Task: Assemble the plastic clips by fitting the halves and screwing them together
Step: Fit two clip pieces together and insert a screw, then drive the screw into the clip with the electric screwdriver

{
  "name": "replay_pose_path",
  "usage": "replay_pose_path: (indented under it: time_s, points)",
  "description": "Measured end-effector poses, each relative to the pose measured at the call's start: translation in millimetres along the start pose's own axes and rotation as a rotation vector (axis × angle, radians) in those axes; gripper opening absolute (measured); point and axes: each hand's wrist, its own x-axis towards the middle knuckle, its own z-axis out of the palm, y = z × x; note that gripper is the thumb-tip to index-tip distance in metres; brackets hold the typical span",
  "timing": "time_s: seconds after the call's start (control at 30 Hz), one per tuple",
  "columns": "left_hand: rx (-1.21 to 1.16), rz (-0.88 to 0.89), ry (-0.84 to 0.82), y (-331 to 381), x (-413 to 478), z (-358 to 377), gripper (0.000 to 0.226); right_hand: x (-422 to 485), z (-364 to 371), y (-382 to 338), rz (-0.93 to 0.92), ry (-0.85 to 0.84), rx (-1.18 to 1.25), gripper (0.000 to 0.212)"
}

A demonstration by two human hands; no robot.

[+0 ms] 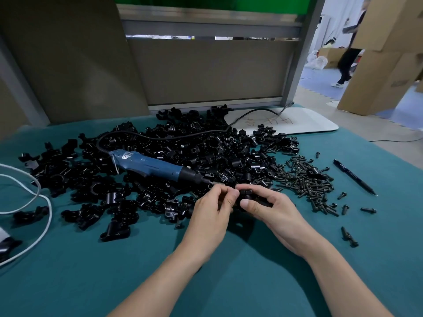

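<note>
both hands meet above the green tabletop (229,282), just in front of the clip pile (183,154). right hand (272,216) grasps a black clip (248,195); left hand (211,210) pinches its other end. electric screwdriver (155,167) lies on pile; screws (306,179) at right.

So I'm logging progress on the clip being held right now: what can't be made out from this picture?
Head view throughout.
1. The clip: mostly covered by the left hand and right hand; whether its halves are joined or screwed cannot be told.
2. The screwdriver bit tip: behind the left hand's fingers.
3. The white cable: cut off by the left edge.
4. Writing on the white board: too faint to read.
</note>
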Motion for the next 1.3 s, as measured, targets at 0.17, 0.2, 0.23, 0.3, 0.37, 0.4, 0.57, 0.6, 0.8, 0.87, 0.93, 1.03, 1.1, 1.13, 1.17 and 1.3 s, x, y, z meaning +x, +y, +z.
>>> replay_pose_path:
  time_s: [0.17, 0.2, 0.23, 0.3, 0.37, 0.4, 0.57, 0.6, 0.8, 0.87, 0.93, 1.03, 1.1, 1.13, 1.17, 1.3]
  points:
    - [-0.035, -0.002, 0.005, 3.0, -0.5, -1.4, 0.007, -0.2, 0.8, 0.2, 0.002, 0.011, -0.022, 0.04]
    - [-0.032, 0.003, 0.004, 3.0, -0.8, -1.6, 0.007, -0.2, 1.0, 0.5, 0.006, 0.008, -0.006, 0.036]
    - [-0.026, 0.012, 0.005, 3.0, -1.0, -1.7, 0.007, -0.3, 1.4, 0.6, 0.014, 0.006, 0.017, 0.032]
    - [-0.003, 0.042, 0.007, 1.6, -0.3, -2.2, 0.008, -0.3, 2.1, 0.1, 0.032, 0.012, 0.058, 0.03]
    - [0.009, 0.066, 0.014, 2.3, -1.0, -2.2, 0.007, 0.4, 2.0, 0.2, 0.044, 0.016, 0.076, 0.032]
    - [0.007, 0.071, 0.019, 3.5, -2.2, -2.4, 0.007, 0.5, 2.0, 0.3, 0.049, 0.012, 0.084, 0.032]
    - [0.143, 0.057, 0.218, 16.9, -3.0, -22.0, 0.02, 3.1, 0.5, 0.8, 0.097, 0.074, 0.26, 0.034]
    - [0.197, 0.013, 0.323, 19.4, 1.5, -33.6, 0.032, 4.5, -0.7, 0.2, 0.107, 0.106, 0.325, 0.034]
    - [0.708, -0.617, 0.298, 24.2, 47.9, -107.4, 0.077, 4.9, -9.9, -5.5, 0.191, 0.208, 0.619, 0.047]
    - [0.704, -0.661, 0.185, 28.6, 65.9, -111.3, 0.077, 3.4, -9.7, -6.7, 0.199, 0.218, 0.666, 0.047]
    - [0.723, -0.709, 0.149, 31.1, 81.9, -109.4, 0.079, 2.9, -10.1, -6.3, 0.176, 0.228, 0.671, 0.046]
    - [0.669, -0.816, 0.192, 31.3, 101.2, -104.1, 0.071, 3.4, -10.5, -5.1, 0.136, 0.251, 0.632, 0.044]
    - [0.387, -0.879, 0.297, 29.3, 113.0, -101.0, 0.053, 4.5, -10.1, -3.5, 0.126, 0.269, 0.598, 0.042]
    - [0.236, -0.887, 0.339, 27.5, 117.7, -99.0, 0.047, 5.0, -9.6, -2.8, 0.122, 0.274, 0.577, 0.042]
    - [0.112, -0.879, 0.37, 26.4, 121.1, -96.7, 0.044, 5.5, -9.4, -2.0, 0.116, 0.277, 0.553, 0.042]
    - [-0.372, -0.747, 0.516, 23.8, 123.8, -87.7, 0.048, 9.3, -9.8, -1.1, 0.085, 0.315, 0.445, 0.04]
